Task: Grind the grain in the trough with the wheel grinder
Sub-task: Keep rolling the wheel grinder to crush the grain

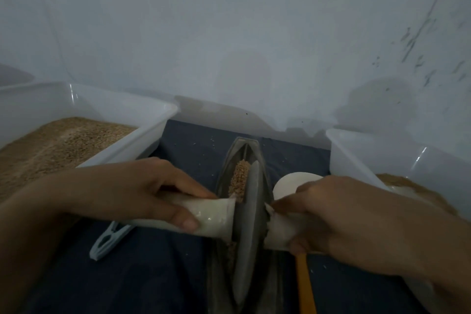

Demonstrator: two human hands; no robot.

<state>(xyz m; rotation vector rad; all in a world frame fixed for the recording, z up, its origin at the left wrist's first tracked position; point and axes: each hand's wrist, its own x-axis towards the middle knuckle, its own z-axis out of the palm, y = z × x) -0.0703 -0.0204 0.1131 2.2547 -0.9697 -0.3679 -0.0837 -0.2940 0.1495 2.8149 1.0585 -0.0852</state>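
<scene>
While my left hand (142, 194) and right hand (339, 222) each grip a handle end, the wheel grinder (248, 224) stands between them. Its trough (221, 181) runs lengthwise away from me, with grain (238, 176) lying ahead.

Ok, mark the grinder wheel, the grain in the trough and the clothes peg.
grinder wheel (248, 232), head view, on the grey disc's flat left face.
grain (239, 177), head view, on the pile beyond the wheel.
clothes peg (109, 239), head view, on its pale blue body.

Dim, bluish, soft wide-angle blur
</scene>
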